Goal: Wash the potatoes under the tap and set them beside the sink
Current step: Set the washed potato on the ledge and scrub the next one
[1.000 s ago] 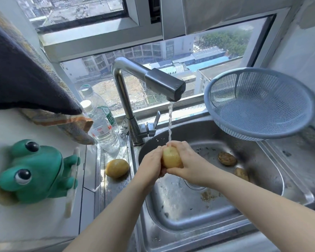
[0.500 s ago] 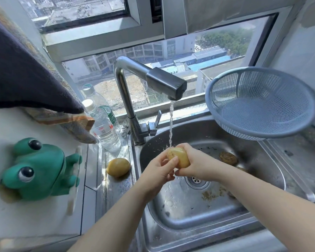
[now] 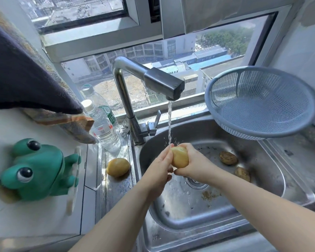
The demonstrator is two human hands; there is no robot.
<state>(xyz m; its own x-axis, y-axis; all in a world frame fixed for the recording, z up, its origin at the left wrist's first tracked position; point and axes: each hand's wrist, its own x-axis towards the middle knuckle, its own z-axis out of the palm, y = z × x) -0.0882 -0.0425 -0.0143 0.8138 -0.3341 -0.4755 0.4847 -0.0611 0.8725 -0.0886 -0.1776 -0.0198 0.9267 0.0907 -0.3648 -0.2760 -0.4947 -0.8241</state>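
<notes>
Water runs from the steel tap onto a yellow potato held over the steel sink. My right hand grips the potato from the right and below. My left hand presses against its left side with its fingers wrapped round it. A clean yellow potato lies on the steel ledge left of the sink. Two dirty brown potatoes lie in the basin to the right.
A blue plastic colander rests tilted on the sink's back right corner. Two water bottles stand behind the clean potato. A green frog figure sits on the white counter at left, under a hanging dark cloth.
Both hands have turned the potato under the stream, so it now stands more upright between them. The potatoes on the ledge and in the basin have not moved.
</notes>
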